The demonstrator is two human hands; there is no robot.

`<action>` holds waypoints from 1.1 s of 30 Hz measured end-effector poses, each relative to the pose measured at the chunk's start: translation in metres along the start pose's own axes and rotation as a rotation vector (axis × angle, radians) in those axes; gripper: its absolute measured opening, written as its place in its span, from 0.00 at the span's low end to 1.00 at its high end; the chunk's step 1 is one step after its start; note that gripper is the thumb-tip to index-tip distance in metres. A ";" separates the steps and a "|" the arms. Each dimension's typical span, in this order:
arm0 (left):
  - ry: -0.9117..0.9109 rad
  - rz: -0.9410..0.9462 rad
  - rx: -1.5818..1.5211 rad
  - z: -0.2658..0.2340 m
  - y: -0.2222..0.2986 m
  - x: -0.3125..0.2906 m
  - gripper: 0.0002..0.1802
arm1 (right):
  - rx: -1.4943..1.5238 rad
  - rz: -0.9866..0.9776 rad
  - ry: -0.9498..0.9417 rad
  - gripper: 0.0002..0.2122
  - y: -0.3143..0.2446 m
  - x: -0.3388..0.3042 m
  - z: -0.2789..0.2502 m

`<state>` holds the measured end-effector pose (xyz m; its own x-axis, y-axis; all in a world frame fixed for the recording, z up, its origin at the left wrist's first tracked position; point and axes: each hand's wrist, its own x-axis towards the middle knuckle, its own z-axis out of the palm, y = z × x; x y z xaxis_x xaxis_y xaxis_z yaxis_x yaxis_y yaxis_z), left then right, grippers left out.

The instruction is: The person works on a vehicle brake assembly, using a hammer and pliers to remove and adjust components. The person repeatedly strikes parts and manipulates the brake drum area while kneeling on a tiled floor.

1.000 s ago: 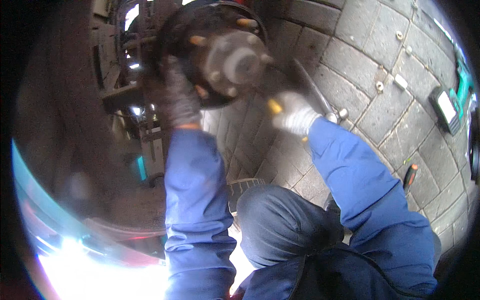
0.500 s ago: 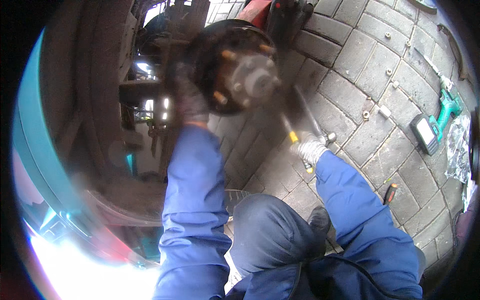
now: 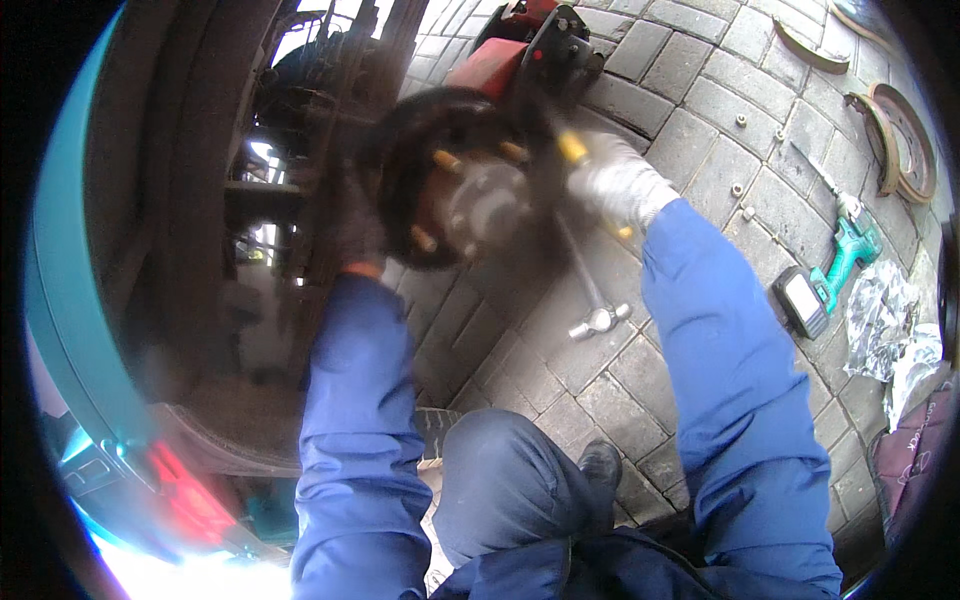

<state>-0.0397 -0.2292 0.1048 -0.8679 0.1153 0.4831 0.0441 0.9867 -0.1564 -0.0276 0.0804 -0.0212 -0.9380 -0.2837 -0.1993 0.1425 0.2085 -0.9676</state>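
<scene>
A wheel hub (image 3: 490, 210) with brass-coloured studs stands out from a dark round backing plate (image 3: 400, 225) under the vehicle. My right hand (image 3: 615, 185), in a pale glove, is wrapped round a screwdriver (image 3: 572, 148) with a yellow-banded handle, just right of the hub. Its shaft is blurred and points up and left, toward the plate's right side. My left hand (image 3: 362, 235), in a dark glove, is at the plate's left edge; shadow and blur hide its fingers. Below the hub, a ball-peen hammer (image 3: 598, 320) rests on the paving, head toward me.
Behind the hub stands a red jack (image 3: 490, 68). To the right lie a green cordless impact wrench (image 3: 850, 250), several nuts (image 3: 737, 190), curved brake shoes (image 3: 880, 145) and clear plastic wrapping (image 3: 880, 310). The teal vehicle body (image 3: 65, 330) and wheel arch close off the left.
My right hand has moved up and away from me with the screwdriver, leaving the hammer's head in plain view. My left hand stays by the backing plate. The whole view has shifted somewhat.
</scene>
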 end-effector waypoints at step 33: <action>0.204 0.096 -0.081 0.049 -0.014 -0.022 0.26 | -0.889 -0.135 -0.134 0.20 -0.147 -0.002 -0.013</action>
<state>-0.0456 -0.2512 0.0540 -0.7404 0.2221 0.6345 0.1687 0.9750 -0.1443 -0.0510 0.0627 0.1235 -0.8766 -0.4526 -0.1632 -0.3139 0.7951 -0.5190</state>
